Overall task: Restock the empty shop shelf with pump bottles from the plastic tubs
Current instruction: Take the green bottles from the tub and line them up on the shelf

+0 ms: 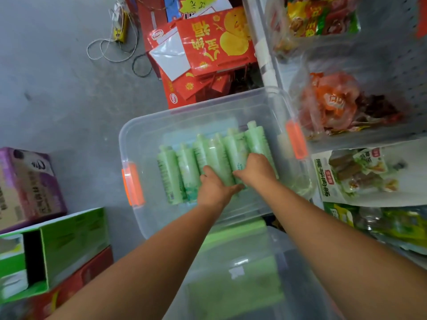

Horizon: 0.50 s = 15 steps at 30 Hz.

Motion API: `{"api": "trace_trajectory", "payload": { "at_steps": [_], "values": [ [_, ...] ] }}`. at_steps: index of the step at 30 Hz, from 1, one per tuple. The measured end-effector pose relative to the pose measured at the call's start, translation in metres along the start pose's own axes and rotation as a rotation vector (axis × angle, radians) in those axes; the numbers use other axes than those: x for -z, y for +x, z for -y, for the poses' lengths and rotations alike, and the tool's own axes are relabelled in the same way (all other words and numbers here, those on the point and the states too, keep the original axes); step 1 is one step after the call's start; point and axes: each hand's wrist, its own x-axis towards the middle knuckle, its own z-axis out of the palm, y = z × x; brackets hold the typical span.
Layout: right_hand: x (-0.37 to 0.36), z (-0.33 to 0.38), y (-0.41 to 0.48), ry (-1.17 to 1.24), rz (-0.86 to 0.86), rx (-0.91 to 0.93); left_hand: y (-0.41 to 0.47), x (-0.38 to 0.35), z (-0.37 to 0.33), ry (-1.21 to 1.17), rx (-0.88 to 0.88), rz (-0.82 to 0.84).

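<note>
both forearms enter from 6 o'clock and converge toward frame centre. left hand (213,188) sits at the base end of the bottle row, thumb stretched toward 3 o'clock under the bottoms, fingers curled over a middle bottle. right hand (256,169) lies just beside it at 2 o'clock, knuckles up, fingers wrapped round the bases of the two rightmost bottles. the hands are close together, nearly touching; each is clamped on the row.

green bottles (184,167): six, lying flat side by side, touching, necks pointing to 12 o'clock. the pictures are too blurred to read the labels.

clear tub (129,139): lidless, standing on the grey floor, holding the row. one orange latch (132,184) sits on its 9 o'clock wall, a second on its 3 o'clock wall.

second tub (288,262): at 6 o'clock from the first, under the arms, with pale green contents showing through its clear plastic.

shelving (392,54): from 1 to 4 o'clock, stocked with bagged snacks.

red cartons (208,42): at 12 o'clock beyond the tub.

white cable (111,47): loose on the floor at 11 o'clock.

purple box (27,181): at 9 o'clock. green carton (69,239): at 8 o'clock, open-ended, resting on a red box.
</note>
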Motion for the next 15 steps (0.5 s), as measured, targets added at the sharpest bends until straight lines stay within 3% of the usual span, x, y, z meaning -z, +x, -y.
{"api": "trace_trajectory", "payload": {
  "at_steps": [15],
  "values": [
    [0.004, -0.004, -0.007, 0.141, 0.123, -0.063, 0.011, 0.024, 0.018, -0.219, 0.091, 0.111]
  ]
}}
